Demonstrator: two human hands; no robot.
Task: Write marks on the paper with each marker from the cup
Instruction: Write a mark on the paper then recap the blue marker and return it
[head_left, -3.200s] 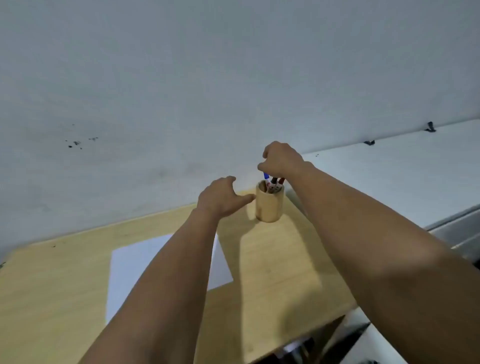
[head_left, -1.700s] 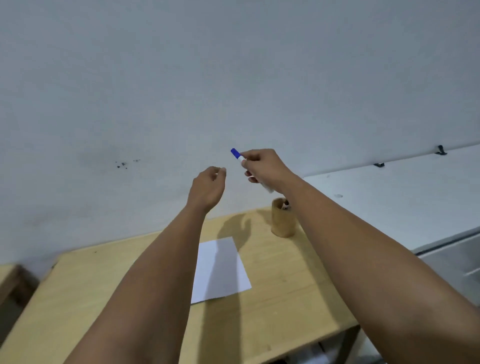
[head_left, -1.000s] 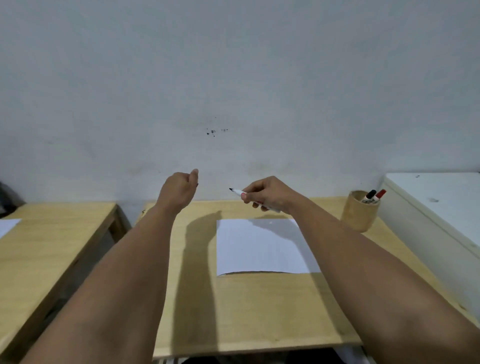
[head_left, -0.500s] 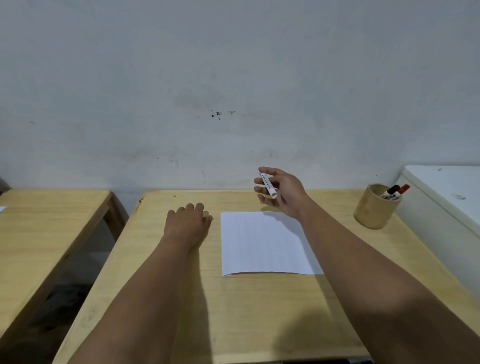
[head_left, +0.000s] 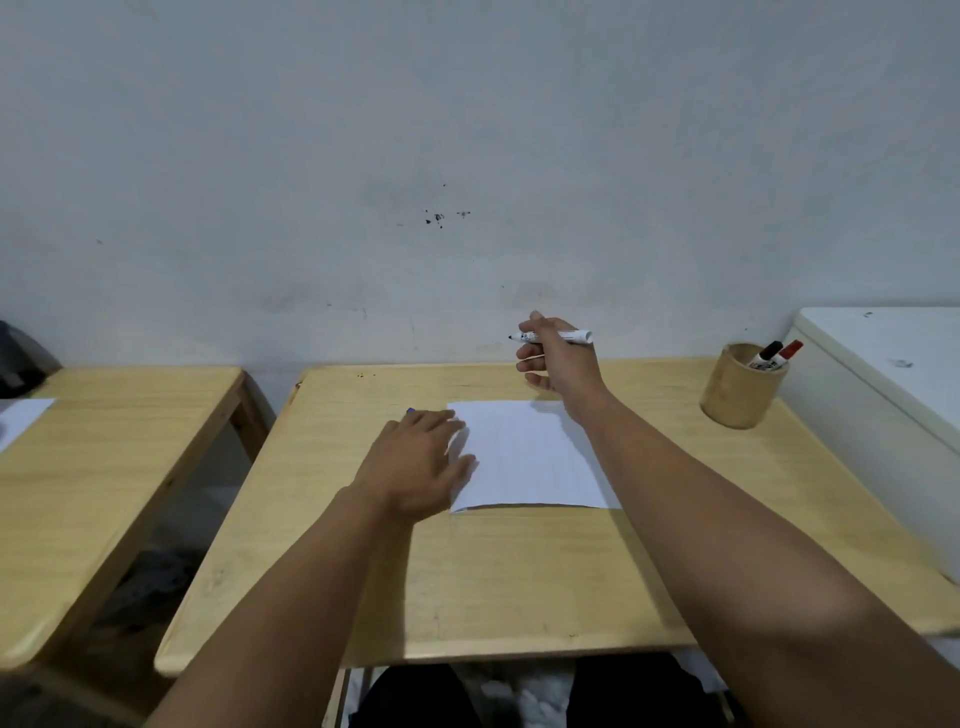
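A grey wall (head_left: 467, 156) with a few dark specks fills the upper half of the view, and below it stands a light wooden table (head_left: 519, 571) with a second wooden table (head_left: 104, 441) to its left and a white cabinet (head_left: 883, 389) against its right side. A white sheet of paper (head_left: 530, 457) lies flat on the middle of the nearer table. The left hand (head_left: 415, 462) rests palm down on the table, fingers spread, overlapping the paper's left edge; a small blue cap (head_left: 411, 411) peeks out just past its fingertips. The right hand (head_left: 558, 364) is raised above the far edge of the paper, fingers closed around an uncapped white marker (head_left: 569, 336) held level, tip pointing left. At the table's far right corner stands a round wooden cup (head_left: 737, 395), well apart from the paper, holding a black-capped marker (head_left: 768, 354) and a red-capped marker (head_left: 789, 350).
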